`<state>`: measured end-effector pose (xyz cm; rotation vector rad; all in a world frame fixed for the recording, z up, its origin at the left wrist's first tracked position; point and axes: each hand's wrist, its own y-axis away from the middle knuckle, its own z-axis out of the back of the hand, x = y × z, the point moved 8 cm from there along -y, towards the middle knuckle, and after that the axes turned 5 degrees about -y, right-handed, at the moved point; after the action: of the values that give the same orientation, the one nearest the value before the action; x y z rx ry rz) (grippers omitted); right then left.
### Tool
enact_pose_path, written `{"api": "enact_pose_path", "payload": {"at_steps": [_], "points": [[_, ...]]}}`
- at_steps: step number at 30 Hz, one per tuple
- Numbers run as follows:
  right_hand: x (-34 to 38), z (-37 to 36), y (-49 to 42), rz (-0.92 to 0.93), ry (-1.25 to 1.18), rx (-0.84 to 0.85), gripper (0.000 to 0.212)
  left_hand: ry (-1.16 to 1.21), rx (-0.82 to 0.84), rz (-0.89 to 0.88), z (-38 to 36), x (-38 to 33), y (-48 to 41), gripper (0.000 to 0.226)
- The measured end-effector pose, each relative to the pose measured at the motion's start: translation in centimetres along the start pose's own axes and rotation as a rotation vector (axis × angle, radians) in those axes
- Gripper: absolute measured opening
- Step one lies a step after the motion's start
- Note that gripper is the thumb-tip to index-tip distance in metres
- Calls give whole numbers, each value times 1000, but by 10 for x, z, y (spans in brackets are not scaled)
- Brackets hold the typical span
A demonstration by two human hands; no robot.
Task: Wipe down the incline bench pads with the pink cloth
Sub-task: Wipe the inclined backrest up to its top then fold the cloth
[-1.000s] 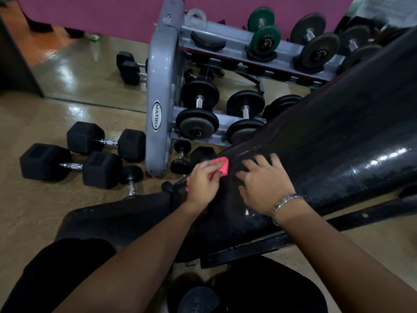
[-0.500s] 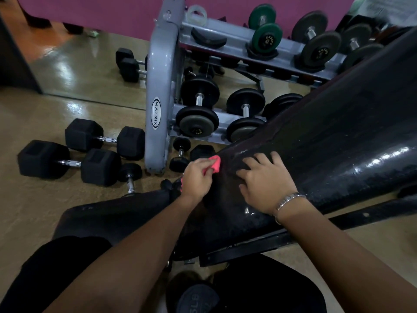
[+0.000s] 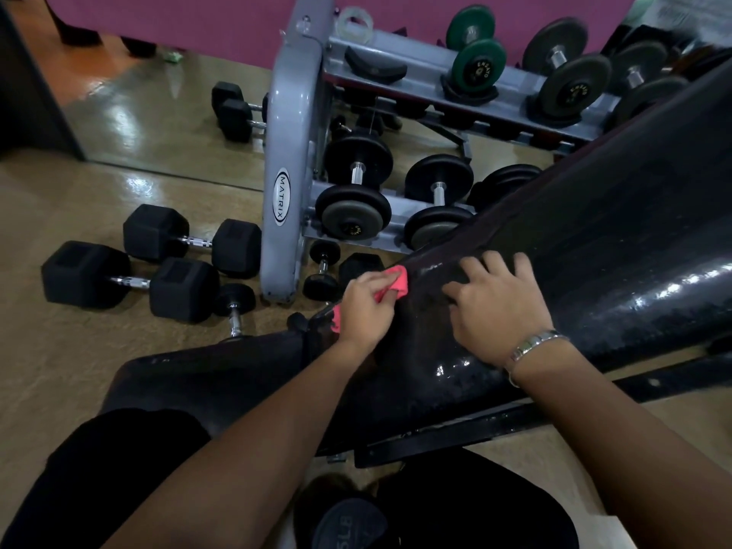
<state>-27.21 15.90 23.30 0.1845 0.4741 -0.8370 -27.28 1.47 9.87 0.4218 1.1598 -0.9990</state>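
The black incline back pad (image 3: pixel 594 247) slopes up to the right, glossy with worn patches. The black seat pad (image 3: pixel 206 374) lies lower left. My left hand (image 3: pixel 364 307) grips the pink cloth (image 3: pixel 398 281) and holds it against the pad's left edge, near its lower end. A bit of cloth sticks out below the hand. My right hand (image 3: pixel 499 307), a metal bracelet on its wrist, rests flat on the pad with fingers spread, just right of the cloth.
A grey Matrix dumbbell rack (image 3: pixel 293 160) with round dumbbells stands just beyond the bench. Hex dumbbells (image 3: pixel 130 277) lie on the tan floor at left. A mirror (image 3: pixel 158 112) lines the back wall. A dumbbell end (image 3: pixel 348 525) sits by my legs.
My left hand has slid the pink cloth leftward off the pad face to its left edge. The right hand has stayed in place on the pad.
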Motion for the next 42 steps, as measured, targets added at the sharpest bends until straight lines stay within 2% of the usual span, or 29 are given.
{"api": "enact_pose_path", "payload": {"at_steps": [3,8,13,18,23,28,30,33,38,42], "points": [[0,-2,1,15,17,-16,31,-18,-8,-18,5,15,22,32],[0,1,2,18,2,-11,34,5,-28,47,4,6,2,29],[-1,2,3,28,-31,-19,35,-33,28,-67,6,7,26,31],[-14,9,4,3,-20,-70,30,-46,7,-4,7,0,6,29],[-28,13,5,-58,13,-19,33,-57,16,-126,8,-3,42,34],[-27,13,5,-60,7,-15,36,-44,-45,-46,6,-15,23,32],[-27,12,6,-59,8,-19,35,-56,-53,-119,2,-24,38,35],[-27,9,6,-43,9,-21,34,-92,23,-238,7,-14,46,37],[-29,12,6,-42,-9,-18,36,-87,-25,-106,4,-21,31,32],[-28,10,6,-36,-10,-14,37,-86,-17,-220,6,-13,59,37]]}}
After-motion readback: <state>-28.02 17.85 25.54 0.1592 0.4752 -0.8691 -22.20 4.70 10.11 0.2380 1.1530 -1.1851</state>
